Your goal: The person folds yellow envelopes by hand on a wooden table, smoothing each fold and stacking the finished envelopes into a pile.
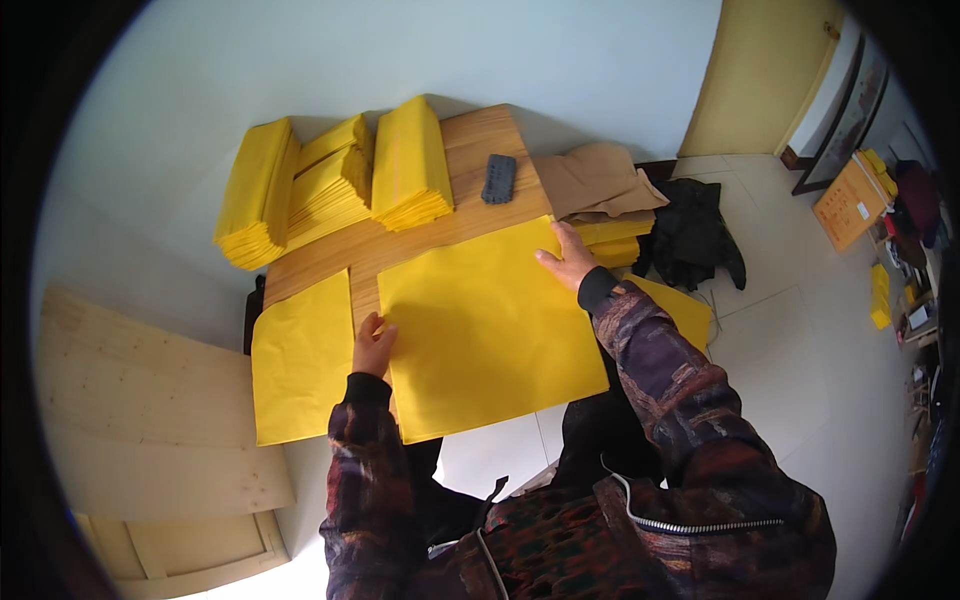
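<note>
A large yellow paper sheet point(495, 330) lies before me on the wooden table, its near edge reaching over the table's front. Beside its left edge is my left hand point(375, 346), fingers apart and thumb at the edge; it holds nothing. My right hand point(571, 256) touches the far right edge of the same sheet, thumb spread over the paper. Whether the sheet is a single layer or several, I cannot tell. To the left rests a second yellow sheet point(304, 360), with a strip of wooden tabletop point(480, 135) showing between the two.
Several folded yellow paper stacks point(412, 161) stand at the back against the wall. A dark grey block point(499, 178) sits right of them. Brown paper point(596, 180) covers more yellow stacks point(615, 244) on the right. Black cloth point(686, 232) lies beyond. Wooden boards point(165, 405) stand at left.
</note>
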`<move>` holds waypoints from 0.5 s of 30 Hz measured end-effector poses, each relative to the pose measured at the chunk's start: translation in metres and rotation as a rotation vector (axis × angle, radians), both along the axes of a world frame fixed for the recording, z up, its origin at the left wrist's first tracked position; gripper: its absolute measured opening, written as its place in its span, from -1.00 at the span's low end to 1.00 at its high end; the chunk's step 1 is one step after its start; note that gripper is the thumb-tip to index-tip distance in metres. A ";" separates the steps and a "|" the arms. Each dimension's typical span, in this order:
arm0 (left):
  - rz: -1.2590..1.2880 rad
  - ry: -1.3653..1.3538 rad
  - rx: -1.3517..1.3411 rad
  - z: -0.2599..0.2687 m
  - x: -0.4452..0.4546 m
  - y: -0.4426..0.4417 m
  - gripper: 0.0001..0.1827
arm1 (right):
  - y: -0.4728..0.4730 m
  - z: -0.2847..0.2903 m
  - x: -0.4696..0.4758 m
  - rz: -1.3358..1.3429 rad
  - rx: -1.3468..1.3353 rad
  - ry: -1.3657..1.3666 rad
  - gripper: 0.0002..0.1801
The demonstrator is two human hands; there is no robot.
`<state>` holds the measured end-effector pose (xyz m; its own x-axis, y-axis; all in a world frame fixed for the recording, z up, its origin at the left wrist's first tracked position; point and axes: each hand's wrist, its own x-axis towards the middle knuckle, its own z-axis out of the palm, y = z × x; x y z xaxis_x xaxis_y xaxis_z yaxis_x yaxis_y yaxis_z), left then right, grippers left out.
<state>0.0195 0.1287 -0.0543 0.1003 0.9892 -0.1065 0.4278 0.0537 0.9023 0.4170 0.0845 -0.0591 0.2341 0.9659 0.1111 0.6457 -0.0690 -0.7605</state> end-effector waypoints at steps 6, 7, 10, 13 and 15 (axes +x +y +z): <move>0.010 0.025 0.054 0.002 0.005 0.002 -0.39 | 0.009 0.011 0.007 0.007 0.028 0.110 -0.29; -0.004 0.045 0.069 0.002 0.007 -0.001 -0.40 | 0.011 0.011 0.005 0.024 0.039 0.095 -0.30; 0.032 -0.021 0.108 0.006 0.012 -0.013 -0.40 | 0.017 0.007 0.009 0.016 0.059 0.175 -0.32; 0.054 -0.084 0.115 0.007 0.017 -0.023 -0.39 | 0.025 -0.008 0.015 0.050 0.039 0.162 -0.32; 0.061 -0.126 0.110 0.005 0.018 -0.030 -0.40 | 0.031 -0.021 0.014 0.086 0.100 0.165 -0.33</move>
<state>0.0376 0.0986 -0.0493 0.0454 0.9989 0.0125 0.3101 -0.0260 0.9503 0.4313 0.1155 -0.0799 0.1740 0.9691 0.1746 0.5119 0.0625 -0.8568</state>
